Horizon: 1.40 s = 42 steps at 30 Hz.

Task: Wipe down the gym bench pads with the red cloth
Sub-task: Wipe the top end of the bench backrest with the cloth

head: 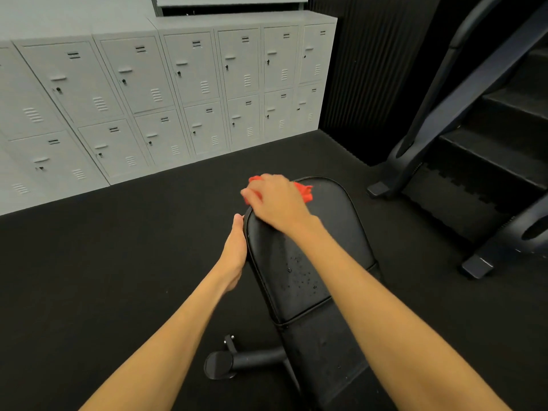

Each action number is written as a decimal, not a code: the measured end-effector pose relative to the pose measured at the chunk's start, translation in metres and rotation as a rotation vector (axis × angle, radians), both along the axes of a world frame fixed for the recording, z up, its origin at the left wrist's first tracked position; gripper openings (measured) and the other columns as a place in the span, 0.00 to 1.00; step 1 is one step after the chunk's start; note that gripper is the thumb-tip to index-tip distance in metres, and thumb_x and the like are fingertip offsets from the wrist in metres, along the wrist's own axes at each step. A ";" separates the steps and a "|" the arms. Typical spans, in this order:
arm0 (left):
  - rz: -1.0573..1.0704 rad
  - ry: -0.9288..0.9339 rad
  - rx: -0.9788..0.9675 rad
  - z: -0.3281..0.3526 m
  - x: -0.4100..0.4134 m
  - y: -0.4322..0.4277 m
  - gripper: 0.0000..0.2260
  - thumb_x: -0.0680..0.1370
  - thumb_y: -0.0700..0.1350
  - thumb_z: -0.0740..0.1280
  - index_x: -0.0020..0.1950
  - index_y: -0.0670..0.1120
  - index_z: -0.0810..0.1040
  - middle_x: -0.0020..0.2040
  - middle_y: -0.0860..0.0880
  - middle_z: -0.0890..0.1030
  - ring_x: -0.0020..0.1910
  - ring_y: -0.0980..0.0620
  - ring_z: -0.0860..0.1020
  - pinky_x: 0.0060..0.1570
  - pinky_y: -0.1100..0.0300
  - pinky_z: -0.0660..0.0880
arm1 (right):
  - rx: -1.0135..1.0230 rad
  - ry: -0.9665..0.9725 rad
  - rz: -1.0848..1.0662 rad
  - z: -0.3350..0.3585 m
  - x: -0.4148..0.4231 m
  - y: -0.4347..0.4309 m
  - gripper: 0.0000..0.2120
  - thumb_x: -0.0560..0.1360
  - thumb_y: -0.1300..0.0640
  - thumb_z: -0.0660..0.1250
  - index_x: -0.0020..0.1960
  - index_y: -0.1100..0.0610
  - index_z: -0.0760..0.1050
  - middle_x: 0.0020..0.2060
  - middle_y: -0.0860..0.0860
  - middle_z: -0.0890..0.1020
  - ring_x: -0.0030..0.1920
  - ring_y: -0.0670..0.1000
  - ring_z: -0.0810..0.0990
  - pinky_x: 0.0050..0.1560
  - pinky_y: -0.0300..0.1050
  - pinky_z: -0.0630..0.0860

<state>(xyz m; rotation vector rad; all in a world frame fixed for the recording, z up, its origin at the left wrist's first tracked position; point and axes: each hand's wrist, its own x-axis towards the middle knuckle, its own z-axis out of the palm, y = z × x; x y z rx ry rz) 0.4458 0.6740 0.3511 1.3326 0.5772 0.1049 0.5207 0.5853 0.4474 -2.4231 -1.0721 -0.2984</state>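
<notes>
- Gripping the left edge of the back pad (335,232), the left hand (235,250) steadies it; that hold should stay firm, so the pad does not rock under the strokes.
- Palm down, the right hand (277,200) curls its fingers over the bunched red cloth (305,191) and presses it onto the pad's far end, near the left edge.
- Best drawn toward the body in long, overlapping passes with even pressure.
- Droplets (299,277) dot the pad's near half; each pass should run through them and across to the right edge.
- Nearest the body, the seat pad (320,345) looks due for wiping afterward.
</notes>
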 end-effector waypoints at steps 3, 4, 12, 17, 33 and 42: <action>-0.005 -0.065 0.035 0.000 -0.006 -0.002 0.14 0.83 0.58 0.54 0.57 0.58 0.78 0.52 0.56 0.86 0.59 0.58 0.81 0.63 0.54 0.75 | -0.128 -0.099 0.207 -0.005 -0.027 0.011 0.15 0.80 0.53 0.60 0.47 0.59 0.83 0.43 0.57 0.82 0.44 0.57 0.78 0.54 0.47 0.67; -0.013 -0.089 0.048 -0.001 -0.007 -0.003 0.13 0.82 0.58 0.56 0.58 0.58 0.77 0.52 0.58 0.86 0.58 0.60 0.80 0.61 0.55 0.76 | -0.192 -0.116 0.266 -0.006 -0.031 0.011 0.15 0.80 0.52 0.60 0.49 0.58 0.83 0.43 0.56 0.82 0.45 0.55 0.77 0.59 0.47 0.66; -0.062 0.004 -0.072 0.005 -0.007 0.001 0.24 0.84 0.62 0.48 0.53 0.56 0.83 0.48 0.57 0.87 0.53 0.60 0.82 0.53 0.60 0.74 | 0.048 0.096 0.128 0.004 0.022 -0.018 0.11 0.78 0.55 0.63 0.43 0.54 0.82 0.44 0.54 0.83 0.56 0.54 0.78 0.55 0.40 0.63; -0.146 -0.018 -0.072 0.006 -0.015 -0.001 0.27 0.80 0.70 0.47 0.60 0.60 0.81 0.57 0.58 0.84 0.61 0.58 0.79 0.67 0.53 0.70 | 0.190 0.340 -0.251 0.003 0.066 -0.064 0.13 0.76 0.49 0.60 0.38 0.46 0.79 0.44 0.51 0.80 0.55 0.53 0.77 0.56 0.50 0.72; -0.078 -0.105 -0.242 -0.003 -0.020 0.004 0.17 0.86 0.52 0.53 0.69 0.51 0.75 0.64 0.51 0.82 0.64 0.57 0.79 0.60 0.58 0.76 | 0.041 -0.149 0.266 -0.035 -0.053 -0.003 0.05 0.74 0.62 0.69 0.46 0.62 0.83 0.48 0.59 0.82 0.52 0.60 0.79 0.64 0.54 0.68; -0.103 -0.041 -0.216 0.007 -0.020 0.007 0.21 0.84 0.60 0.55 0.61 0.49 0.80 0.56 0.46 0.86 0.55 0.50 0.84 0.54 0.54 0.79 | 0.081 -0.185 0.301 -0.017 -0.006 -0.011 0.06 0.75 0.61 0.69 0.48 0.61 0.83 0.47 0.57 0.84 0.49 0.57 0.81 0.66 0.52 0.65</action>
